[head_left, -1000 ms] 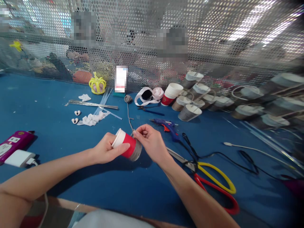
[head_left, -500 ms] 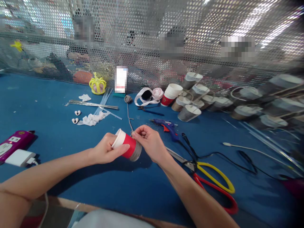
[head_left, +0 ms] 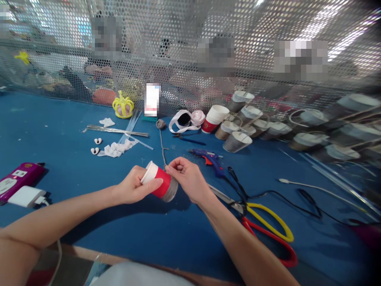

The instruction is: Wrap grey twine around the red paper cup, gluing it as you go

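Note:
My left hand (head_left: 133,186) grips a red and white paper cup (head_left: 160,182), with the fingers inside its mouth and the thumb along its side. The cup lies tilted, mouth to the left, and grey yarn (head_left: 170,189) is wound round its base end. At the wound part, my right hand (head_left: 185,174) pinches the yarn between thumb and fingertips. From there the strand runs back over the table to a small grey yarn ball (head_left: 161,124).
A blue glue gun (head_left: 208,158) and large scissors (head_left: 268,222) lie right of my hands. Behind are pliers (head_left: 190,140), stacked paper cups (head_left: 216,118) and several yarn-wrapped cups (head_left: 237,141). A purple power strip (head_left: 20,180) sits left; a perforated metal screen (head_left: 178,71) stands at the back.
Almost nothing differs. Both hands keep the same hold on the cup and yarn, and the whole view has shifted very slightly.

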Tool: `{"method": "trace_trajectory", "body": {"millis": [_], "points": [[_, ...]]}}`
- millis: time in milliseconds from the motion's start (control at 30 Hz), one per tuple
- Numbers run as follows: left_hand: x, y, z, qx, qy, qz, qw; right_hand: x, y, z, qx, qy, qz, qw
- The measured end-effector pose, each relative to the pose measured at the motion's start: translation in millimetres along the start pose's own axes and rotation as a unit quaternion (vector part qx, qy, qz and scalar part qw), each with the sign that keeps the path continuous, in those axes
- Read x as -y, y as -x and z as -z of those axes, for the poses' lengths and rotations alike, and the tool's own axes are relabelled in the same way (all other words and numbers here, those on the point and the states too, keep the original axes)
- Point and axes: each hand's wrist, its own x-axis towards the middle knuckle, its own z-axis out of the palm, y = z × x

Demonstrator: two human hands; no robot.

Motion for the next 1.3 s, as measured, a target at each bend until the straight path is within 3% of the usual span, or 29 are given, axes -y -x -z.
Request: {"method": "trace_trajectory", "body": {"millis": [167,367,500,567,633,733,833,867,933,1067,1200,1300], "points": [[-0.2,-0.7,0.2,0.000,-0.011,-0.016,1.000,1.0,-1.6,3.9,0.001,0.049,0.002,0.999],[1.3,-1.9,0.1,-0.054,-0.022,-0.065,0.996,10.5,2.6,21.1,0.005,0.093,-0.030,0.995],[0.6,-1.6,1.0,-0.051,-0.046,-0.086,0.994,18.5,12.8,21.8,0.091,0.018,-0.081,0.992],[-0.3,-1.6,1.3,-0.022,-0.061,-0.089,0.994,17.7,16.7,19.2,0.100,-0.036,-0.092,0.990],[-0.4,-2.2,0.9,0.017,-0.039,-0.043,0.998,13.8,19.5,17.1,0.068,-0.052,-0.082,0.993],[3.1,-5.4,-1.4,0.042,0.112,0.137,0.983,6.2,23.5,15.0,0.026,-0.034,-0.059,0.997],[9.2,-10.5,-3.7,-0.016,0.308,0.309,0.900,0.6,27.9,11.8,0.014,-0.008,-0.031,0.999],[10.8,-11.9,-4.1,-0.031,0.343,0.339,0.876,-0.7,29.1,10.4,0.015,-0.001,-0.024,1.000],[12.3,-13.5,-4.3,-0.049,0.367,0.361,0.856,-3.0,30.2,8.2,0.015,0.005,-0.024,1.000],[10.3,-11.4,-4.0,-0.065,0.322,0.330,0.885,-6.0,28.3,7.8,0.033,-0.031,-0.075,0.996],[9.1,-6.7,-4.4,-0.034,0.251,0.298,0.920,-6.5,24.8,9.8,0.030,-0.172,-0.158,0.972],[8.0,-5.2,-4.5,-0.010,0.206,0.287,0.935,-7.0,22.5,11.2,0.009,-0.222,-0.176,0.959]]}}
